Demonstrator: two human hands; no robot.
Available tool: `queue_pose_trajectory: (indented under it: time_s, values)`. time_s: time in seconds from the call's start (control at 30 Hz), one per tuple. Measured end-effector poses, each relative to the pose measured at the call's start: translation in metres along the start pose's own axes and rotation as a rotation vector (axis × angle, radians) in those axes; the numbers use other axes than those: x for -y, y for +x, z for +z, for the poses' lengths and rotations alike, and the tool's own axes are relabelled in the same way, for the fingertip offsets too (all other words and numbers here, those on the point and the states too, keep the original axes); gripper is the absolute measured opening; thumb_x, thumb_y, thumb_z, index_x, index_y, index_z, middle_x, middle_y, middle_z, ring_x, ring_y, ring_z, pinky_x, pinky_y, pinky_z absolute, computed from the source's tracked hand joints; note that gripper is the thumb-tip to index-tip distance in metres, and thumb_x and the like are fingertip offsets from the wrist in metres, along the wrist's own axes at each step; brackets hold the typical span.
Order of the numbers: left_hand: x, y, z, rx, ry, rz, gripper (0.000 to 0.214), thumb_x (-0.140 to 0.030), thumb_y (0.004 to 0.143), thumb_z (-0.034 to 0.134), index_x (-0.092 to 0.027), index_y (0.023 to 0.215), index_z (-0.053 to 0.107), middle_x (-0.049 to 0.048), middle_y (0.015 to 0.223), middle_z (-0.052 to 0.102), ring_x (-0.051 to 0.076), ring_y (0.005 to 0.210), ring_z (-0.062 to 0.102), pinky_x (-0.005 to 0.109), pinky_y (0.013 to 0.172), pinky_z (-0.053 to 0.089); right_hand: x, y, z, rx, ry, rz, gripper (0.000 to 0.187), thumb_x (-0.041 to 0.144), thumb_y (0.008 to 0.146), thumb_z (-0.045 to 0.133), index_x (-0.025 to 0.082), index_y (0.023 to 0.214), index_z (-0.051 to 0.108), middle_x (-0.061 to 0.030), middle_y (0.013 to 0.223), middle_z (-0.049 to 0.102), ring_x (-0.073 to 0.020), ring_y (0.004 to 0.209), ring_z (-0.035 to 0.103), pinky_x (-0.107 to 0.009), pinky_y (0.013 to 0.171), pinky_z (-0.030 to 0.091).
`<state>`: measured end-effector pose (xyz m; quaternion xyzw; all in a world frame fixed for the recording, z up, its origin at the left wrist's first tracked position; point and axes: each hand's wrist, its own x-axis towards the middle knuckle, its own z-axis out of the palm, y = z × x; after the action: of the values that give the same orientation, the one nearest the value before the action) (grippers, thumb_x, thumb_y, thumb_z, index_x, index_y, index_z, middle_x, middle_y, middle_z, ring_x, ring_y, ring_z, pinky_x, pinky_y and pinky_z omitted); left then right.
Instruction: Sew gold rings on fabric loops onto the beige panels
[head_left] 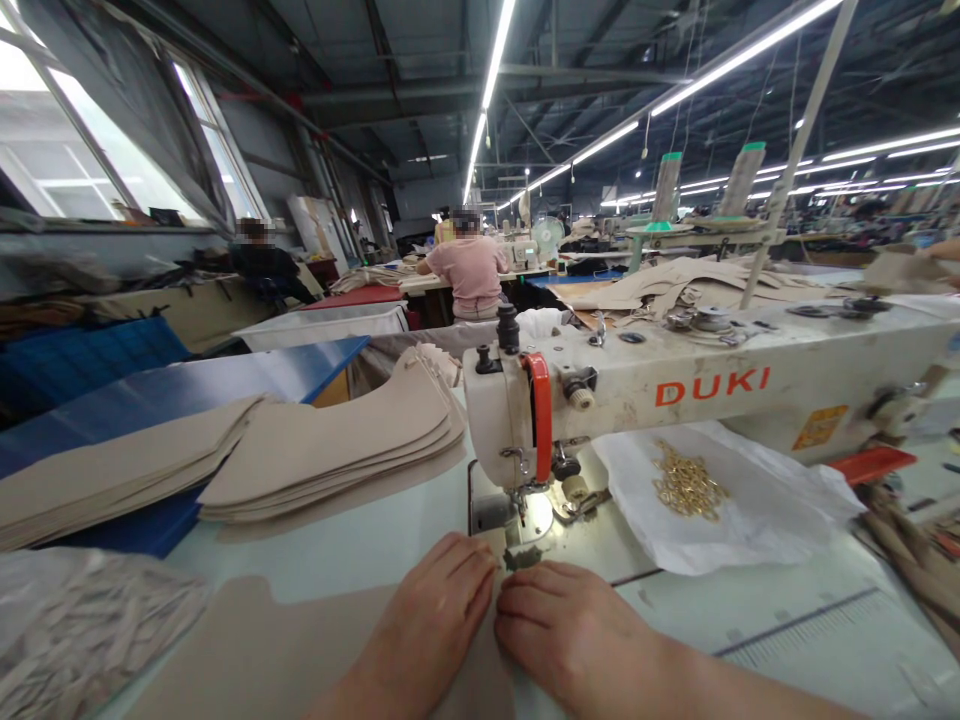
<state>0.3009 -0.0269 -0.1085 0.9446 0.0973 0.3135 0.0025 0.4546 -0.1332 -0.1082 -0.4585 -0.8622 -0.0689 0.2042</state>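
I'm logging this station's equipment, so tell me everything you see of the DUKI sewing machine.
The DUKI sewing machine is white and scuffed, apparently metal, with orange lettering, an orange guard on its head, black top knobs and a yellow label. It stands upright on the pale table, arm extending rightward. Its needle plate is lit. A white sheet bearing gold pieces lies beneath the arm. The left hand and right hand are just in front; contact is unclear.

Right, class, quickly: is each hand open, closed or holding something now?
Left hand: closed, apparently on the beige panel.
Right hand: fingers curled at the panel's edge; its grip cannot be told.
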Motion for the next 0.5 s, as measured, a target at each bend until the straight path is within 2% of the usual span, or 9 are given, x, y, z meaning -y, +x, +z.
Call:
queue_pose_trajectory:
  time_s: [0.23,0.5]
  values:
    - [0.0008,-0.0001,-0.0001,0.033,-0.059,-0.051,0.028,-0.019,0.098,0.036,-0.018,0.079,0.058,0.0031,0.075,0.065,0.018,0.071,0.06,0.031,0.064,0.054,-0.0009,0.0004,0.007,-0.025,-0.023,0.066,0.006,0.017,0.09,0.059,0.012,0.093,0.06,-0.0059,0.099,0.063,-0.0191,0.096,0.053,-0.03,0.094,0.042]
    - [-0.0024,0.0001,-0.008,0.013,-0.104,-0.065,0.026,-0.011,0.094,0.039,-0.018,0.085,0.062,0.0039,0.08,0.068,0.018,0.074,0.064,0.03,0.067,0.057,0.0005,0.0023,0.0053,0.012,-0.054,0.114,0.01,0.015,0.09,0.055,0.012,0.098,0.059,-0.0072,0.099,0.061,-0.0206,0.094,0.053,-0.033,0.091,0.043]
